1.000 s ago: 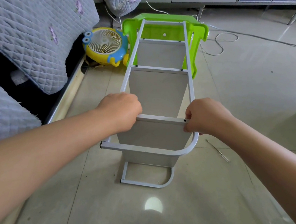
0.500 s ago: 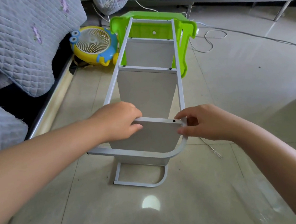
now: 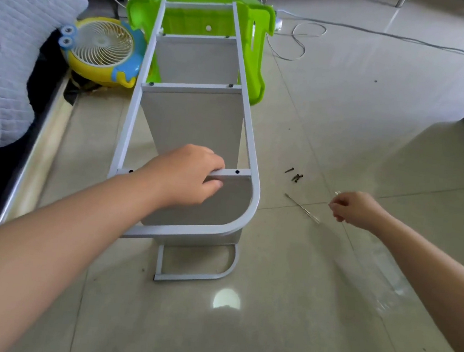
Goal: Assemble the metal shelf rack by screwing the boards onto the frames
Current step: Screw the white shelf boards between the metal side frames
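Observation:
The grey metal shelf rack (image 3: pixel 253 204) lies on its side on the tiled floor, with three boards between its two frames. My left hand (image 3: pixel 185 173) grips the top edge of the nearest board (image 3: pixel 230 204), beside a dark screw hole. My right hand (image 3: pixel 353 208) hovers over the floor to the right of the rack, fingers curled. A small shiny bit shows at its fingertips; whether it is held is unclear. A thin screwdriver (image 3: pixel 302 207) lies just left of that hand. A few dark screws (image 3: pixel 296 177) lie beside the rack.
A green plastic stool (image 3: pixel 261 35) props up the rack's far end. A yellow and blue toy fan (image 3: pixel 104 47) and quilted sofa cushions (image 3: pixel 7 37) are on the left. A white cable (image 3: pixel 299 39) loops behind. A clear plastic bag (image 3: pixel 386 278) lies on the floor at the right.
My right hand has let go of the board's right end and moved right, over the floor by the screwdriver. My left hand has slid right along the board's edge.

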